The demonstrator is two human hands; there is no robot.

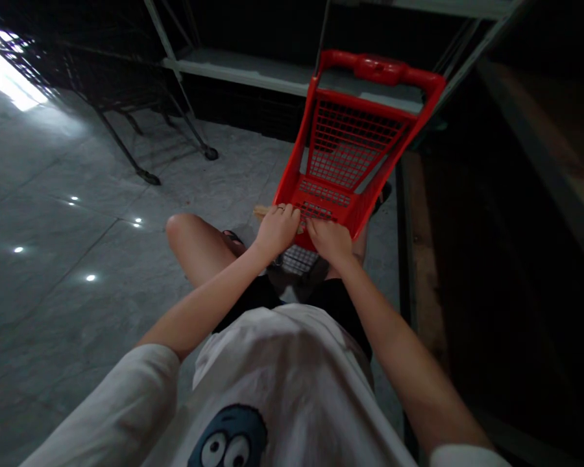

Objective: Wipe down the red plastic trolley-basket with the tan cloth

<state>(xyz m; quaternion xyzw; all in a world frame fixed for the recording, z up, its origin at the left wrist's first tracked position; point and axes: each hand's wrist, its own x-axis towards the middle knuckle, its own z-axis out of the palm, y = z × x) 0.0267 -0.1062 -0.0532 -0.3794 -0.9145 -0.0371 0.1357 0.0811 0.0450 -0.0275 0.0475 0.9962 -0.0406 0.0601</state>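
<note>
A red plastic shopping-cart part (355,136), a mesh panel with a thick handle bar at its far end, leans away from me between my knees. My left hand (276,228) is closed around its near lower edge, and a pale, wood-coloured piece shows just left of the fingers. My right hand (329,239) grips the same lower edge beside it, fingers curled over the red frame. A small dark mesh piece (296,261) lies just under both hands. What the fingertips press on is hidden.
I sit on a grey tiled floor (68,259). A white metal shelf (253,71) runs along the back. A dark wire rack on legs (126,130) stands at the left. A dark wooden shelving unit (467,259) fills the right side.
</note>
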